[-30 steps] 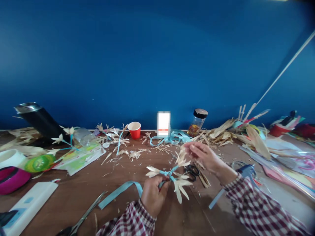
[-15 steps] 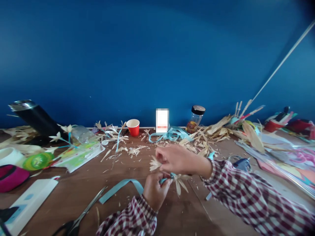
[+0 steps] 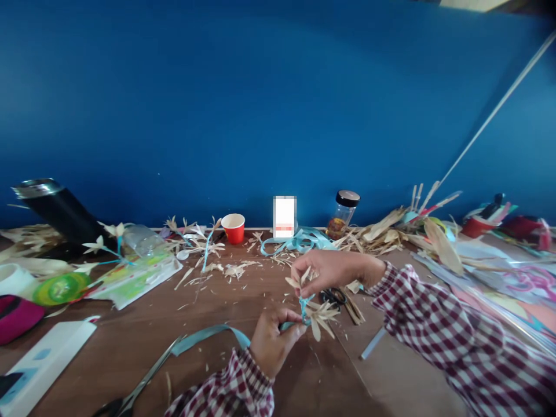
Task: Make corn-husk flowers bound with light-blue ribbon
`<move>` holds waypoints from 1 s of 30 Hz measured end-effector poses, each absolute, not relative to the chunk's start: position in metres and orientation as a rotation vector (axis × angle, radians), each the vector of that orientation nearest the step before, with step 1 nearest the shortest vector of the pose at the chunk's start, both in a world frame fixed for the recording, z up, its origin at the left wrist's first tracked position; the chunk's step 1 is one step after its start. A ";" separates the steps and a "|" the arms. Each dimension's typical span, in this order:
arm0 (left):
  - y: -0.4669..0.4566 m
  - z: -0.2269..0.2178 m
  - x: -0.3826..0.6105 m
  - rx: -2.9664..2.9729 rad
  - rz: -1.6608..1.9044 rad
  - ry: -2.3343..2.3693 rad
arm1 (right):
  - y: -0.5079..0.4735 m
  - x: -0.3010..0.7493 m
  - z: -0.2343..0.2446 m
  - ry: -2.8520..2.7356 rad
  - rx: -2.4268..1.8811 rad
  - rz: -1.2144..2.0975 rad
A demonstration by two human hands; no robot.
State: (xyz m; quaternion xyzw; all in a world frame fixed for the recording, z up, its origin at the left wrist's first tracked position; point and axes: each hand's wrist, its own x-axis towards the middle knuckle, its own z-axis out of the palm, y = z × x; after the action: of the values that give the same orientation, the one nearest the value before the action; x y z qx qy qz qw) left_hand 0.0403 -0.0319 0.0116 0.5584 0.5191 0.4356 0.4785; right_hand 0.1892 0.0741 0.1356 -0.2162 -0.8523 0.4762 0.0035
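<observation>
My left hand [image 3: 275, 341] is closed, with thumb and forefinger pinching a light blue ribbon [image 3: 211, 333] where it meets a stem. The ribbon's tail runs out on the left side of the hand. Above it, my right hand [image 3: 328, 272] is closed on the upper part of a flower stem wrapped in blue ribbon [image 3: 305, 307]. Pale dried-husk petals [image 3: 321, 319] spread to the right of the stem, and a smaller husk tuft [image 3: 297, 284] shows at my right fingertips. The stem stands roughly upright between the hands.
Scissors [image 3: 150, 370] lie at lower left near a white power strip [image 3: 47, 365]. Black loops [image 3: 333, 298] lie behind my right hand. Along the wall stand a red paper cup [image 3: 234, 230], a black-lidded jar [image 3: 343, 214] and a leaning black flask [image 3: 65, 211]. Husk scraps [image 3: 234, 269] litter the table.
My right hand has shifted right, and its fingers now sit above my left ones with the wrapped stem showing between. The black loops behind it have come into view.
</observation>
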 end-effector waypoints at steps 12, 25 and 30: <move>-0.033 0.007 0.039 1.577 1.116 1.457 | 0.070 0.204 0.122 -2.638 -0.697 1.325; -0.032 0.007 0.041 1.514 1.077 1.459 | 0.069 0.200 0.121 -2.623 -0.662 1.155; -0.030 0.011 0.040 1.433 1.020 1.483 | 0.068 0.198 0.117 -2.518 -0.773 1.141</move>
State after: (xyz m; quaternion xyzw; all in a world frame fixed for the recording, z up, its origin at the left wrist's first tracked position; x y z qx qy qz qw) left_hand 0.0396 -0.0302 0.0111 0.5686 0.5884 0.4048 0.4082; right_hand 0.1979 0.0680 0.1166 -0.2670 -0.8692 0.3937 0.1351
